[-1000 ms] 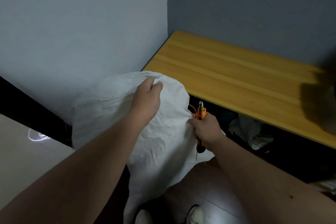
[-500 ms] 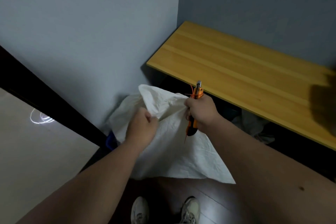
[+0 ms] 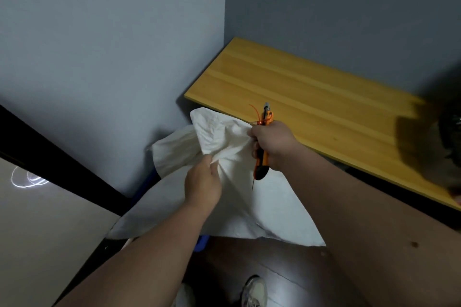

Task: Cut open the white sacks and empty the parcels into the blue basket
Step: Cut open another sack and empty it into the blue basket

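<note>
While both forearms reach forward from the bottom of the view, the scene reads like this, from near to far:

Shoes: two light shoes [image 3: 254, 291] stand on the dark wooden floor [image 3: 249, 262], at the lower edge.

Left hand: the left hand [image 3: 203, 185] is closed in a fist around a gathered fold of the white sack [image 3: 249, 207], knuckles up.

Right hand: the right hand [image 3: 273, 143] is higher and a little farther. It pinches the upper edge of the sack and at the same time grips an orange utility knife [image 3: 262, 154], tip up. An orange tie [image 3: 257, 113] curls beside the knife tip.

Sack: it hangs limp and flat between the hands, its lower edge spreading wide; what is inside I cannot tell.

Blue basket: only small blue parts [image 3: 200, 243] show under the sack, which covers it; its content is hidden.

Edges and room: a yellow wooden tabletop [image 3: 311, 97] runs on the right, its front edge just behind the right hand. A grey wall [image 3: 112, 45] closes the corner behind the sack.
</note>
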